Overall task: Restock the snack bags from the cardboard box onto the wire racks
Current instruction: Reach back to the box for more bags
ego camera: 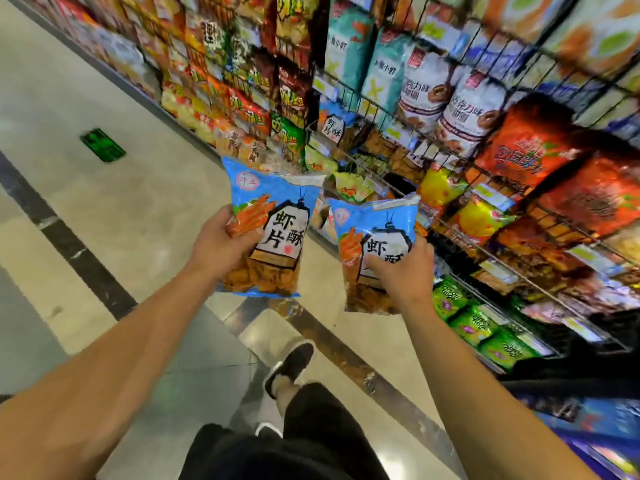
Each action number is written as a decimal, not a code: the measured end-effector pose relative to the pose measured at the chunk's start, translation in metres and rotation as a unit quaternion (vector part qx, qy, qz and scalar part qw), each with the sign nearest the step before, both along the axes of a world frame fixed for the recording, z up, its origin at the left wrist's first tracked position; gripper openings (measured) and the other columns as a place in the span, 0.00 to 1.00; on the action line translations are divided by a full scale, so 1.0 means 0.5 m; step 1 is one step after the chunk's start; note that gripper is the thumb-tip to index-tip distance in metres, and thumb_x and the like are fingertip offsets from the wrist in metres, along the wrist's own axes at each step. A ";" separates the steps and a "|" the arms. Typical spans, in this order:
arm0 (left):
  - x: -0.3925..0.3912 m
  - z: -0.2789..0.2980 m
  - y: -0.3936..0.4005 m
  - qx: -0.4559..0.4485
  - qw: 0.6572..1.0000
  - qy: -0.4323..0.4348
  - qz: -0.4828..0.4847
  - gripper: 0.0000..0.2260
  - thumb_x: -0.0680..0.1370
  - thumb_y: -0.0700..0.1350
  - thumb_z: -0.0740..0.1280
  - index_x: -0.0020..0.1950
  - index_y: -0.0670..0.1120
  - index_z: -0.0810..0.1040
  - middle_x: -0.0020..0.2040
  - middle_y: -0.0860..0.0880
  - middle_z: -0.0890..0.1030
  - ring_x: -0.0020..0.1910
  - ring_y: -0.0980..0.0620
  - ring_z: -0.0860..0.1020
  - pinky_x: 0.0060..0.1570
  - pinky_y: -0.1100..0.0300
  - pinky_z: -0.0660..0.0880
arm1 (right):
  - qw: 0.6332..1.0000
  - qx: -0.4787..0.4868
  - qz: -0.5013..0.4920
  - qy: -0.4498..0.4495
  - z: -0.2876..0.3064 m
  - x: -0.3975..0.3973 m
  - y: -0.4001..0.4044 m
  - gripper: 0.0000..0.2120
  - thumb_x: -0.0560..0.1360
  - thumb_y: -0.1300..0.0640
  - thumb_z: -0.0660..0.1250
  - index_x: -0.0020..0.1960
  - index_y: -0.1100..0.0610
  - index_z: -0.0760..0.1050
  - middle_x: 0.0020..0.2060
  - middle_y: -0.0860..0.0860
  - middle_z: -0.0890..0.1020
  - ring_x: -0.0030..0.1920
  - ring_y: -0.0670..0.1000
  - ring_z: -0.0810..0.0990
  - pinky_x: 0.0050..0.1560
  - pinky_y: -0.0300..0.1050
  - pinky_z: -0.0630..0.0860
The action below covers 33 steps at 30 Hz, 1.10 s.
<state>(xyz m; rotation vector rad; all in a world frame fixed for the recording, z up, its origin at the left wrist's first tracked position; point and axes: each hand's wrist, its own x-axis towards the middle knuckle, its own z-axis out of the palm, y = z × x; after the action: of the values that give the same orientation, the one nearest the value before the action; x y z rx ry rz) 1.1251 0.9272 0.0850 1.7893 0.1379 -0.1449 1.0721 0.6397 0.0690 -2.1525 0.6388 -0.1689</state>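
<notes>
My left hand grips a blue snack bag of orange crisps by its left edge, held upright over the aisle floor. My right hand grips a second, matching blue bag from its lower right side. Both bags hang in the air just in front of the wire racks, which run up the right side of the view. One rack tier holds bags of the same kind a little above and beyond the two held bags. The cardboard box is out of view.
The racks are packed with snack bags: white ring-snack bags, orange-red bags, yellow bags and green bags low down. Tiled aisle floor with dark stripes spreads to the left. My foot stands on it.
</notes>
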 end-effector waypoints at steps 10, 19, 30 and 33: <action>0.349 -0.043 -0.050 0.025 0.994 0.003 -0.104 0.17 0.76 0.34 0.71 0.63 0.44 0.76 0.52 0.52 0.83 0.44 0.67 0.81 0.49 0.65 0.78 | 0.989 0.049 -0.131 -0.051 -0.043 0.267 -0.027 0.32 0.67 0.52 0.81 0.64 0.52 0.67 0.59 0.52 0.78 0.59 0.56 0.79 0.55 0.52 0.77; 0.622 -0.141 -0.107 0.042 0.989 0.007 -0.139 0.13 0.77 0.37 0.72 0.58 0.51 0.77 0.50 0.57 0.82 0.47 0.60 0.81 0.59 0.52 0.77 | 0.963 0.057 -0.223 -0.141 -0.095 0.478 -0.044 0.31 0.66 0.56 0.80 0.64 0.51 0.69 0.55 0.46 0.78 0.56 0.50 0.80 0.55 0.51 0.81; 0.892 -0.449 -0.193 0.024 0.976 -0.083 -0.198 0.11 0.75 0.55 0.73 0.53 0.59 0.75 0.53 0.51 0.81 0.54 0.49 0.79 0.55 0.50 0.75 | 0.912 0.021 -0.263 -0.314 -0.315 0.721 -0.080 0.36 0.67 0.53 0.79 0.70 0.51 0.67 0.59 0.46 0.78 0.59 0.47 0.80 0.59 0.52 0.80; 0.937 -0.512 -0.211 -0.022 0.980 -0.102 -0.171 0.16 0.71 0.60 0.72 0.55 0.58 0.76 0.55 0.52 0.82 0.56 0.49 0.79 0.57 0.47 0.72 | 0.895 0.000 -0.244 -0.374 -0.361 0.771 -0.100 0.37 0.67 0.56 0.79 0.70 0.49 0.64 0.61 0.41 0.76 0.60 0.41 0.77 0.61 0.39 0.76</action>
<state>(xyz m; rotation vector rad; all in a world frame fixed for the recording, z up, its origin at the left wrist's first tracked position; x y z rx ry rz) 1.5936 0.8216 -0.1710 1.7601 -0.3205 -0.2070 1.4578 0.5899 -0.1112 -1.6811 0.6839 -1.1993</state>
